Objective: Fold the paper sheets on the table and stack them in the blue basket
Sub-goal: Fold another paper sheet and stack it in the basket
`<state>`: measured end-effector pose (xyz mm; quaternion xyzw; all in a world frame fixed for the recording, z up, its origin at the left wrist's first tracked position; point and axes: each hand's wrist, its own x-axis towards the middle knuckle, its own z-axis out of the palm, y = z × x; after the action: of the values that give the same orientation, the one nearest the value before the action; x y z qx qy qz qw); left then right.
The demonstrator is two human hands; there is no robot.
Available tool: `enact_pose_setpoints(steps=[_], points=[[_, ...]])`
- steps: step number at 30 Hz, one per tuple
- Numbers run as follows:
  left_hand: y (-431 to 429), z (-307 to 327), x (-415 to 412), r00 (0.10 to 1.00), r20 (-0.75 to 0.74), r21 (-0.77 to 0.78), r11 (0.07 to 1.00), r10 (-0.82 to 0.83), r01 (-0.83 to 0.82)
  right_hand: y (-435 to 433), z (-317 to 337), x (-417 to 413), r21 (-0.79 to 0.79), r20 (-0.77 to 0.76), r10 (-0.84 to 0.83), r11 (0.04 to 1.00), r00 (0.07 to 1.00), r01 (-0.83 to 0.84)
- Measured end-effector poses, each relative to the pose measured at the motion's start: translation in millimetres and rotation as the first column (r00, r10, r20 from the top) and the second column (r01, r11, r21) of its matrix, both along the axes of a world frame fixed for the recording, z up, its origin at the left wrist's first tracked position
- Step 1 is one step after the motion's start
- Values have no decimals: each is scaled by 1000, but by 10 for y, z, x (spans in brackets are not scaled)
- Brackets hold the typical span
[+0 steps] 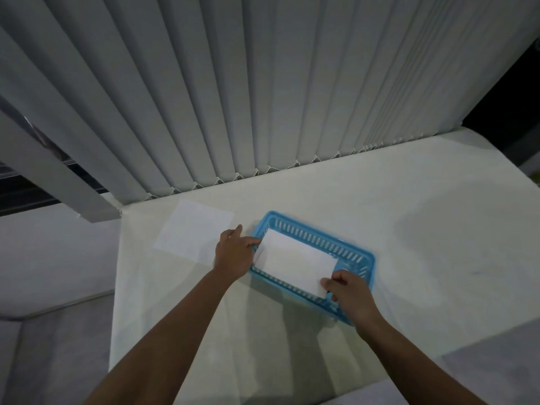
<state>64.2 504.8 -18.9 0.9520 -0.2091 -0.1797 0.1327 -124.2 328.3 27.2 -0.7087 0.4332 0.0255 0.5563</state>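
Dim, bluish, slightly soft; soft arm shadows across the desk (292,194); wide-angle bending at edges, corners dark.

A folded white rectangular paper sheet (295,260) is lying inside the light blue slotted plastic basket (355,252), angled across its floor. A flat, unfolded white paper sheet (191,228) is lying just left of the basket.
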Motion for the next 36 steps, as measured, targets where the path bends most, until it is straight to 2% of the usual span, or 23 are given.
enact_pose_setpoints(steps=[6, 12, 26, 33, 36], points=[[44, -39, 34, 997, -23, 9, 997, -77, 77, 29, 65, 16, 14, 18, -48, 999, 999, 47], [33, 29, 10, 996, -47, -13, 997, -72, 71, 84, 74, 89, 48, 38, -92, 995, 995, 90], [48, 89, -5, 990, -103, -19, 995, -96, 95, 96, -5, 132, 22, 8, -108, 994, 994, 108], [31, 124, -28, 990, -107, -33, 996, -90, 87, 51, -86, 74, -183, -30, -81, 980, 996, 74], [50, 142, -67, 995, 32, -59, 994, -94, 96, 69, -129, 52, -303, -30, -80, 951, 996, 67]])
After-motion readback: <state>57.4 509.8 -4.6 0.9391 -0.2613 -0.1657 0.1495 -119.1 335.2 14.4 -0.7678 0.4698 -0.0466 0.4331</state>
